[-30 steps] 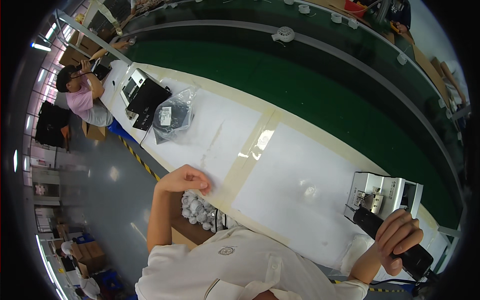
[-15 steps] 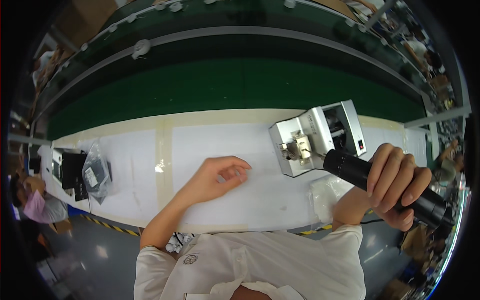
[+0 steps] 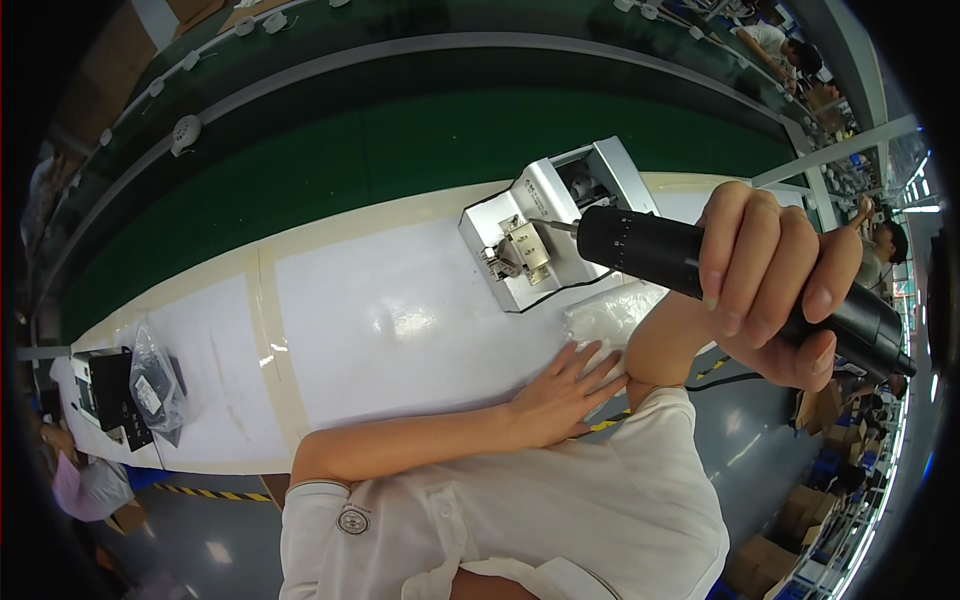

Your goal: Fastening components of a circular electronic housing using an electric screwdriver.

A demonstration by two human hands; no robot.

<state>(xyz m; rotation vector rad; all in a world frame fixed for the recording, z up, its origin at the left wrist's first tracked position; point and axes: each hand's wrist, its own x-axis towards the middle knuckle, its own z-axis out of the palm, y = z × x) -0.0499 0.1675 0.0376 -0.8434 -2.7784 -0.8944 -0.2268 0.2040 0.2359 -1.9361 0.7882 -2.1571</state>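
A black electric screwdriver (image 3: 650, 246) is held in my right hand (image 3: 775, 280), the fingers wrapped round its body. Its thin metal bit points left, in front of a silver screw-feeding machine (image 3: 565, 215) on the white worktop. On the machine's left part is a metal bracket with small fittings (image 3: 522, 252). My left hand (image 3: 560, 395), fingers spread, lies near the front edge of the worktop, its fingertips at a clear plastic bag (image 3: 610, 318). Part of that bag is hidden behind my right forearm.
At the left end of the worktop (image 3: 350, 350) are a black-and-white box (image 3: 110, 395) and a clear bag with something dark in it (image 3: 158, 385). Beyond the worktop runs a green conveyor belt (image 3: 420, 150). A cable (image 3: 725, 381) hangs at the right. Other people work farther off.
My left hand has moved right and nearer to me, opening out beside the plastic bag. The view has shifted to the right. The screwdriver stays in my right hand, its bit showing more clearly.
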